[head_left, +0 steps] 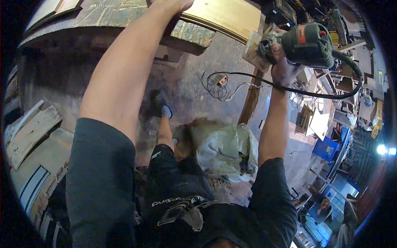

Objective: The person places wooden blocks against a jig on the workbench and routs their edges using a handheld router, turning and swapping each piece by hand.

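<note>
Your right hand at upper right is clenched around the green corded power tool, just right of the pale wooden board your left hand presses.

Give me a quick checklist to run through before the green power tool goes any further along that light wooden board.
1. Right hand grip on the green corded power tool: ok, fingers wrapped round its body.
2. Left hand steadying the light wooden board: cannot tell, hand is cut off at the picture's edge.
3. Black power cord: not ok, it loops under the right wrist.
4. Footing: not ok, a pale plastic sack and loose thin wires lie on the floor near the feet.
5. Tool's cutting end: cannot tell, hidden.
</note>
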Demonstrator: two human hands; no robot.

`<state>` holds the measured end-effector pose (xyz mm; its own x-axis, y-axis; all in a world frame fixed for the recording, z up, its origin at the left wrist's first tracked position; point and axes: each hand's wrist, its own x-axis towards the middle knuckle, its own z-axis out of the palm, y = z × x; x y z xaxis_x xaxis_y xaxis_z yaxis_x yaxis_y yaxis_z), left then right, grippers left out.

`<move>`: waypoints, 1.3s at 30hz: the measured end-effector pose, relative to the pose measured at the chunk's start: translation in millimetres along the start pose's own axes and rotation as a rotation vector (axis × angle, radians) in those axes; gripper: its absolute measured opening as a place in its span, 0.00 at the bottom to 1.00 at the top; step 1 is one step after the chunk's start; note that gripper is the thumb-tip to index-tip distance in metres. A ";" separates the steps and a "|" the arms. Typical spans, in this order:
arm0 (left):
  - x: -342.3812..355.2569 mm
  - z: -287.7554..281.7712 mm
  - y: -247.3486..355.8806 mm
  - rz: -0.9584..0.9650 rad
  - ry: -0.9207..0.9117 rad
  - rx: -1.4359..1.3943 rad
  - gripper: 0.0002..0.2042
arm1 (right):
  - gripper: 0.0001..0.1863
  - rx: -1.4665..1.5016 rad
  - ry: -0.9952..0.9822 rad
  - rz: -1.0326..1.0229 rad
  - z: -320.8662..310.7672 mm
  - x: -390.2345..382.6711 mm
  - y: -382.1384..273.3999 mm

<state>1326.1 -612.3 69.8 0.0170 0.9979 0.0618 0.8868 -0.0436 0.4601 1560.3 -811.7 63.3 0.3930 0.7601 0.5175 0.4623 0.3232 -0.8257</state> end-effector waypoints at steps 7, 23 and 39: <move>-0.7 6.9 -2.5 0.014 0.022 -0.010 0.32 | 0.26 0.148 0.094 -0.064 9.6 -0.1 11.4; -6.1 3.0 -1.2 0.024 -0.004 -0.036 0.30 | 0.24 0.071 0.159 -0.085 14.2 4.2 15.9; -0.5 5.0 -0.7 0.031 -0.006 -0.003 0.30 | 0.21 0.042 0.143 -0.102 17.7 7.8 13.9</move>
<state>1327.8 -612.6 65.0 0.0471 0.9963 0.0712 0.8845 -0.0747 0.4604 1555.7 -791.2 51.9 0.4562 0.6355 0.6230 0.4733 0.4196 -0.7746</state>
